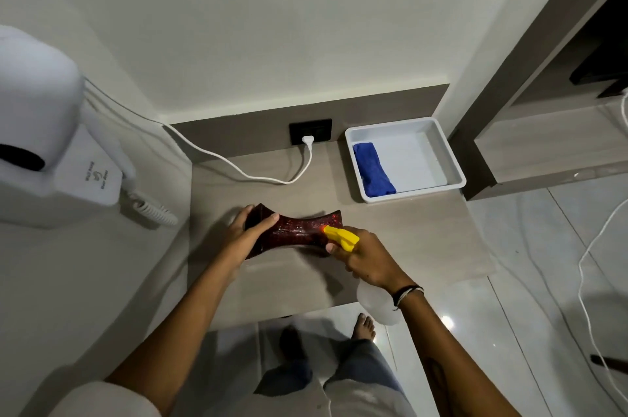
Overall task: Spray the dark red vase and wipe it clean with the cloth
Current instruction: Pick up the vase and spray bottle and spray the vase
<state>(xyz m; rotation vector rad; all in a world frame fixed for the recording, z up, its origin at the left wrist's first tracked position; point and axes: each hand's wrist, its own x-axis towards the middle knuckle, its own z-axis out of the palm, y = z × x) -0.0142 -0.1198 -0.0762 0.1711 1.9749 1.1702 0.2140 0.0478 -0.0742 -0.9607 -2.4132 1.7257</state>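
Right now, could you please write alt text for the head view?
A left hand steadies a dark red vase lying on a counter while the right hand aims a yellow-nozzled spray bottle at it. A blue cloth waits in a white tray.

The table is closed by walls at the left and at the back. The white tray with the blue cloth fills the back right corner. A white cable crosses the back left part. The dark red vase lies in the middle. The front right part is bare, and the near edge is open.
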